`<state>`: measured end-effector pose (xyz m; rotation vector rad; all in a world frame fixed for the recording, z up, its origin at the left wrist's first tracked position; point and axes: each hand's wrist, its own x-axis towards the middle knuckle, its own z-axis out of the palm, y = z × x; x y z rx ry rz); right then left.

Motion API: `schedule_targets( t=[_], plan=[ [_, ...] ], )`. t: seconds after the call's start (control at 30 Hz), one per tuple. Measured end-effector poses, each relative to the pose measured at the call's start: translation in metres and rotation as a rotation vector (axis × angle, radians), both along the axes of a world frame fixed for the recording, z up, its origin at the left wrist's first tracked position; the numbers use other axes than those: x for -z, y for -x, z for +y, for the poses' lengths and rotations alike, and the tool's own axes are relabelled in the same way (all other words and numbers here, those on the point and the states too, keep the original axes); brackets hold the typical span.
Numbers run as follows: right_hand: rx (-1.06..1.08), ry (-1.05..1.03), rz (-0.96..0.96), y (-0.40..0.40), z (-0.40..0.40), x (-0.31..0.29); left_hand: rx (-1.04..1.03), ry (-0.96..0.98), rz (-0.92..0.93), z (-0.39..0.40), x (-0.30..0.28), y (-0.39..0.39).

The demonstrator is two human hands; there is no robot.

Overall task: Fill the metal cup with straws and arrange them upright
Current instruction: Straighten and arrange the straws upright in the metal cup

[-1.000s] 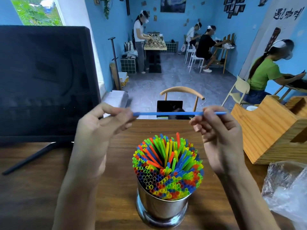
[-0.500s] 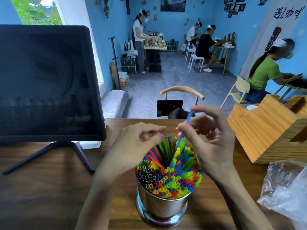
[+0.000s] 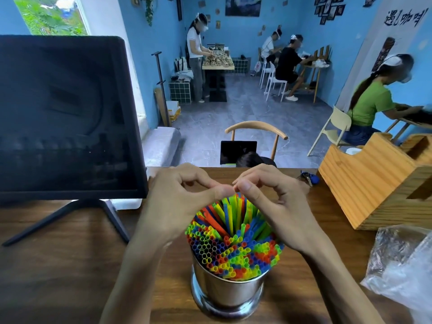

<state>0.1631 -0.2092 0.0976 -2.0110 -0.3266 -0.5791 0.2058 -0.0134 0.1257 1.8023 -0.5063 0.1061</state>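
Brown wooden tabletop (image 3: 58, 272) fills the near part of the scene and carries everything else. Large black flat monitor (image 3: 63, 118) stands on a black splayed stand at the far left of the table. At the far right sits a pale wooden slotted box (image 3: 374, 183), and near right of it lies a crumpled clear plastic bag (image 3: 404, 265).

Near the middle of the table stands the shiny round metal cup (image 3: 228, 293), upright and packed full with a dense bundle of thin plastic straws (image 3: 233, 239) in green, yellow, orange, red and blue; their open ends face up and the bundle fans slightly toward the far side.

Both forearms reach in from the near edge on either side of the cup. The left hand (image 3: 177, 206) and the right hand (image 3: 275, 206) hover over the far tops of the straws, fingers curled, thumb tips meeting each other just above the straw ends. Whether either hand pinches a straw cannot be told, since the fingertips hide that spot.

Small blue object (image 3: 312, 178) lies on the far table edge beside the wooden box.
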Motion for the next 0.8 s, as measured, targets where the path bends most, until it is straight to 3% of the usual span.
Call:
schedule_targets(
  t=[0.17, 0.3, 0.43, 0.53, 0.63, 0.8],
  plan=[
    [-0.09, 0.068, 0.112, 0.004, -0.001, -0.005, -0.093, 0.429, -0.195, -0.004, -0.014, 0.016],
    [-0.162, 0.092, 0.149, 0.005, 0.0, -0.005, -0.176, 0.619, -0.3, 0.004, -0.022, 0.023],
    [-0.194, -0.062, 0.047, 0.004, -0.001, -0.005, -0.222, 0.703, -0.315, 0.007, -0.026, 0.021],
    [-0.206, -0.307, -0.03, 0.002, -0.008, -0.006, -0.234, 0.749, -0.262, 0.008, -0.023, 0.016],
    [-0.275, -0.706, -0.015, 0.003, -0.016, -0.013, -0.137, 0.659, -0.211, 0.009, -0.018, 0.009],
    [-0.218, -1.071, -0.043, 0.007, -0.024, -0.026, 0.123, 0.163, -0.025, 0.015, -0.017, 0.006]
  ],
)
